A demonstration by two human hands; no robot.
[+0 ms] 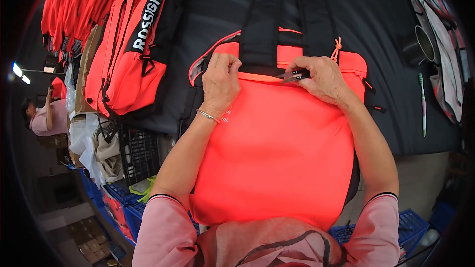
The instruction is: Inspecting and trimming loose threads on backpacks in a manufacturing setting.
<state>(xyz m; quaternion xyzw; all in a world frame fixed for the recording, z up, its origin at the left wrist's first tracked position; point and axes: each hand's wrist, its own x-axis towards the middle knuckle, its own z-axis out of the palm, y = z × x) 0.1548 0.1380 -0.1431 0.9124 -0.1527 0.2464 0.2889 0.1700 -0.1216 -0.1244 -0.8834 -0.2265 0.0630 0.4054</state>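
Note:
An orange-red and black backpack (277, 148) lies in front of me with its black shoulder straps (262, 20) stretched toward the far side. My left hand (221, 81) is closed at the upper left of the bag, its fingers pinching the fabric by the seam below the straps; the fingertips are partly hidden. In my right hand (321, 78) is a pair of small black thread snips (297, 75). Their metal blades point left and lie along the bright seam edge. An orange cord loop (337, 47) sticks up beyond my right hand.
Another orange-red and black backpack (128, 54) stands at the left on the black-covered table (213, 0). To the right are a toothbrush (423, 104), a metal cup (423, 44) and grey fabric pieces (440, 54). A black crate (140, 153) sits left, below the table edge. A person (49, 113) is farther left.

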